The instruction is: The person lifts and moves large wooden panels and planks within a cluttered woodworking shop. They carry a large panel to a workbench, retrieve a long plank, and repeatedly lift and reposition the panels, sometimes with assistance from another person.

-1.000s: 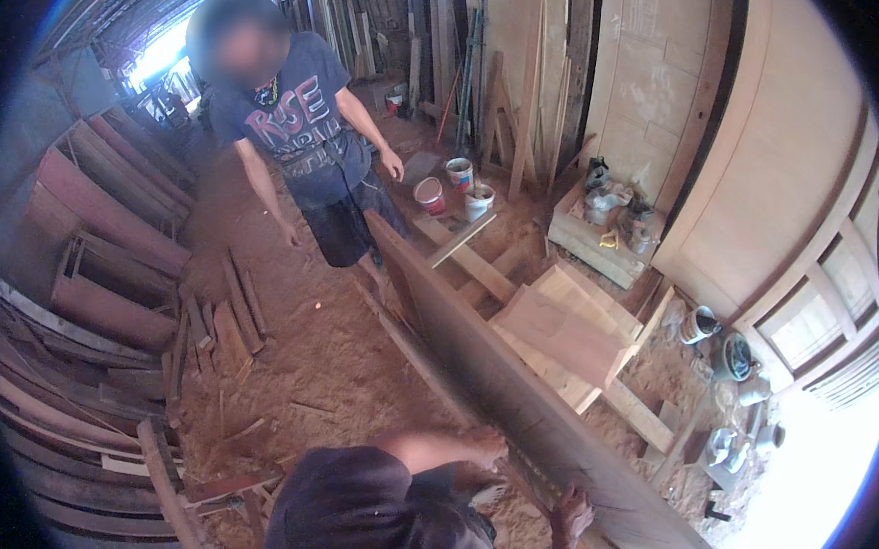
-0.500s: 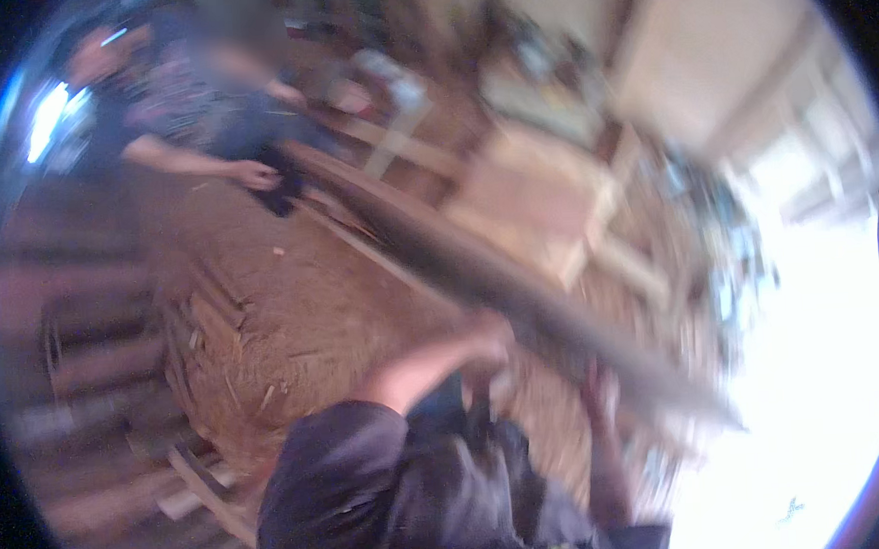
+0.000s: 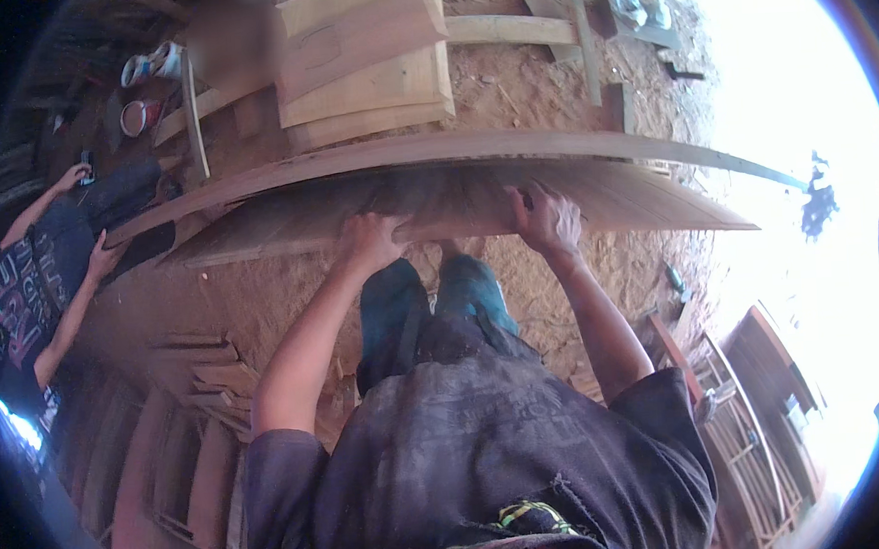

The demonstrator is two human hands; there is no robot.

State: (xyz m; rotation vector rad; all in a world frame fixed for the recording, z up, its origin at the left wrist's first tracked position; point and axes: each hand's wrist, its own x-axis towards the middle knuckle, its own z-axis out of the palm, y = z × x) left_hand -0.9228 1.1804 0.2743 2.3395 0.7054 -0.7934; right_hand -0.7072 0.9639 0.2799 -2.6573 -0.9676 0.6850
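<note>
A wide brown wooden panel (image 3: 451, 200) stretches across in front of me, over my legs. My left hand (image 3: 369, 240) is closed over its near edge, left of the middle. On the right, my right hand (image 3: 549, 219) grips the same edge, its thumb on the panel's face. Just beyond lies a longer, thin wooden plank (image 3: 454, 146); whether it is joined to the panel I cannot tell. At its left end is a co-worker's hand (image 3: 103, 258). That person's other hand (image 3: 70, 178) is by a small dark object.
Pale boards (image 3: 364, 116) are stacked beyond the plank. Bare earth lies underfoot. More planks (image 3: 207, 461) stand at the lower left, and a wooden frame with slats (image 3: 751, 438) at the lower right. A red-brown pot (image 3: 140, 117) and a green bottle (image 3: 675, 279) rest on the ground.
The view has swung round from a blurred slant, and the boards now run level across it. Both my hands are now clearly on the panel's near edge. The co-worker appears lower at the left.
</note>
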